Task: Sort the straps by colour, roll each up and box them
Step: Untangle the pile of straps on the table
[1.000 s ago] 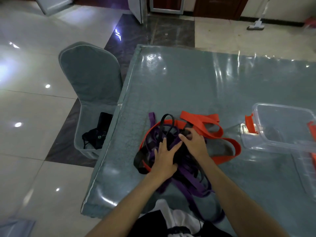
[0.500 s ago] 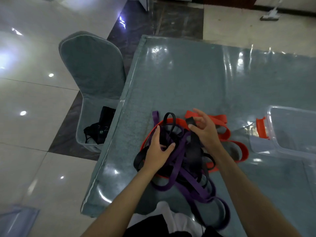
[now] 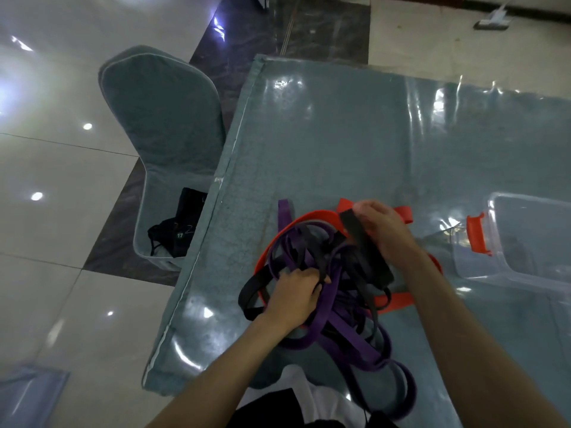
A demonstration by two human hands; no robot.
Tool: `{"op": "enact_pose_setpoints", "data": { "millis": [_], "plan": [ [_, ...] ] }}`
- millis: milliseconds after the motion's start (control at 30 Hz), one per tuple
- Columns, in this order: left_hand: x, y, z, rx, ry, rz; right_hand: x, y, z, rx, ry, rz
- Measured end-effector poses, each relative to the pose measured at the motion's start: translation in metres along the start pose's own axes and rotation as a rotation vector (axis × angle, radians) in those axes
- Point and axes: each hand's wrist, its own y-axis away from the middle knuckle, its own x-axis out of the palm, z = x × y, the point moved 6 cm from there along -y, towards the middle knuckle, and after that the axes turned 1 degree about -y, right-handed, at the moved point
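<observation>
The right hand [image 3: 383, 233] grips a wide black strap [image 3: 364, 251] running from 11 to 5 o'clock. The left hand [image 3: 293, 296] clutches tangled purple straps [image 3: 340, 329].

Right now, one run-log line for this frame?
stage: untangling | right hand: holds black strap | left hand: grips straps in pile | box: open, no straps seen inside | rolled: none

**Purple, black and orange on grey-blue**

The tangled straps are purple [image 3: 336, 307], black [image 3: 367, 254] and orange [image 3: 296, 219]. The clear box [image 3: 525, 242] has an orange latch [image 3: 477, 233]. The tablecloth [image 3: 340, 134] and chair cover [image 3: 160, 112] are grey-blue; the floor [image 3: 46, 180] is pale with dark tiles.
</observation>
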Motion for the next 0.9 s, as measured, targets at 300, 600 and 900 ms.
{"op": "enact_pose_setpoints", "data": {
  "millis": [300, 600, 900],
  "plan": [
    [0.014, 0.002, -0.019, 0.016, -0.337, 0.062, 0.006, -0.024, -0.038, 0.165, 0.63, -0.249],
    [0.022, 0.013, -0.022, 0.064, -0.396, 0.109, 0.014, -0.03, 0.028, -0.364, 0.721, -0.381],
    [0.031, 0.018, -0.029, 0.127, -0.437, 0.113, 0.027, -0.014, 0.091, -0.571, 0.405, -0.208]
  ]
}}
